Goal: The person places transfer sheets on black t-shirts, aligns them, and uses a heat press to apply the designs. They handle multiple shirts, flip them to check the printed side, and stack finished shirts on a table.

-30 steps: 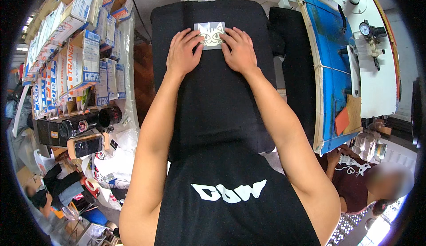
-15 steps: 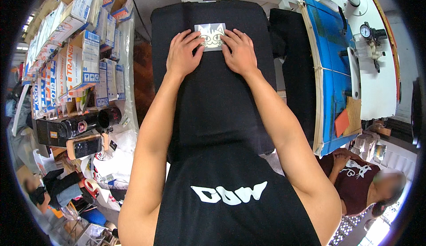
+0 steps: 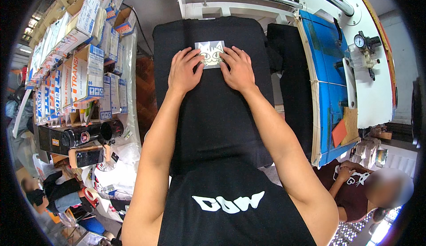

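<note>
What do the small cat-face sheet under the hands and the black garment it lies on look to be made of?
The cat-face sheet looks like a thin film or coated paper: flat, pale, sharp-edged, slightly glossy. The black garment looks like matte knit cloth, probably cotton, draping softly over the edges. The left hand and right hand press flat at the sheet's sides.

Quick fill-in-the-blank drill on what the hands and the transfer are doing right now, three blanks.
1. Both hands, left hand and right hand, press flat on a ____ garment.
2. The small transfer sheet between them shows a ____ face.
3. The stacked cardboard boxes stand on the person's ____ side.

Missing words: black; cat; left
</note>
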Available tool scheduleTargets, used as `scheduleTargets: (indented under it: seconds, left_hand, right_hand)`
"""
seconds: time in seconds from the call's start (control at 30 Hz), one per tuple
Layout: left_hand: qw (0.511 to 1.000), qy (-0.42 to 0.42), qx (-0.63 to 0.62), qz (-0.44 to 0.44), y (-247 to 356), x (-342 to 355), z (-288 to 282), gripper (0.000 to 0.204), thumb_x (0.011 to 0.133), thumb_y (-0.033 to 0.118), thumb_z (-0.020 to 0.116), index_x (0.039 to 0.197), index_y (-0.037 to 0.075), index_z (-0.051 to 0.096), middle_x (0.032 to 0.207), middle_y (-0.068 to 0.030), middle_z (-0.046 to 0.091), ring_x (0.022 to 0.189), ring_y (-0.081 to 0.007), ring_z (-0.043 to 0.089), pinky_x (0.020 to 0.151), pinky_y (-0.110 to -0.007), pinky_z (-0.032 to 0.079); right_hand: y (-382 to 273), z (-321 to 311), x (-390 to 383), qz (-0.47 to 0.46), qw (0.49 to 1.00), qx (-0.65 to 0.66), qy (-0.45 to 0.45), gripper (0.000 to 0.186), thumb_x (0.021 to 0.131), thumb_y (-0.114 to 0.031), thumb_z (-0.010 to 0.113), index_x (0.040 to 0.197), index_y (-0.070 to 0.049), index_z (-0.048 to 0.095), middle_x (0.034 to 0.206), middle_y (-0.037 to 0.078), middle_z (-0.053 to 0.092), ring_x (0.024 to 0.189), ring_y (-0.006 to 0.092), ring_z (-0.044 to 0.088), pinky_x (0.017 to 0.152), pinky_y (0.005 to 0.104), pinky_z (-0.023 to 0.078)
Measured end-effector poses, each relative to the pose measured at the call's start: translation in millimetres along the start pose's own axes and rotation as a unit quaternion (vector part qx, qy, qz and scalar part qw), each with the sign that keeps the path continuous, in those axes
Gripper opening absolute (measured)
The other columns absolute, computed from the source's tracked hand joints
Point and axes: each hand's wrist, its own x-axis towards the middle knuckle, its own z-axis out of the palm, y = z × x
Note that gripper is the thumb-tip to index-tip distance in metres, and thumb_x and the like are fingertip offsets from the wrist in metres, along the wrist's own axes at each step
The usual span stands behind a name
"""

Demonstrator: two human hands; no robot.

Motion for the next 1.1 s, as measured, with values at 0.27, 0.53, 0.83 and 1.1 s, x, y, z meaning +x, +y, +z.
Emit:
scheduleTargets:
  seconds: [0.27,0.53,0.83,1.1]
  left_hand:
    - [1.000,0.005,-0.009,-0.002,0.0,-3.3,0.6,0.026,0.091,0.023,0.075,0.115,0.014,0.079,0.136,-0.0033,0.070,0.139,-0.0305,0.054,0.121,-0.048,0.036]
    - [1.000,0.003,-0.015,-0.001,-1.7,-4.7,1.2,0.026,0.089,0.023,0.077,0.114,0.014,0.079,0.136,-0.0033,0.070,0.139,-0.0308,0.054,0.122,-0.049,0.036]
    - [1.000,0.017,-0.015,0.013,-4.3,-5.3,4.4,0.026,0.090,0.023,0.076,0.113,0.014,0.079,0.133,-0.0037,0.071,0.137,-0.0319,0.055,0.120,-0.050,0.037]
    - [1.000,0.012,-0.010,0.009,-4.4,-5.5,4.5,0.027,0.090,0.024,0.076,0.115,0.016,0.078,0.136,-0.0029,0.070,0.138,-0.0318,0.055,0.120,-0.050,0.037]
  right_hand:
    - [0.7,-0.6,-1.9,0.004,1.000,0.008,0.001,0.037,0.099,-0.029,0.065,0.131,-0.013,0.072,0.148,0.007,0.062,0.145,0.0324,0.048,0.125,0.0523,0.030]
    - [0.0,-1.3,-3.6,0.006,1.000,0.012,0.004,0.035,0.098,-0.028,0.065,0.129,-0.013,0.073,0.146,0.007,0.063,0.144,0.0322,0.048,0.124,0.0521,0.031]
    - [2.4,1.7,-5.1,-0.006,1.000,0.010,0.019,0.035,0.097,-0.028,0.068,0.128,-0.013,0.073,0.144,0.007,0.065,0.142,0.0318,0.051,0.122,0.0508,0.034]
    - [2.5,1.2,-4.8,-0.004,1.000,0.015,0.016,0.037,0.097,-0.029,0.068,0.130,-0.013,0.073,0.145,0.007,0.065,0.144,0.0312,0.050,0.123,0.0498,0.033]
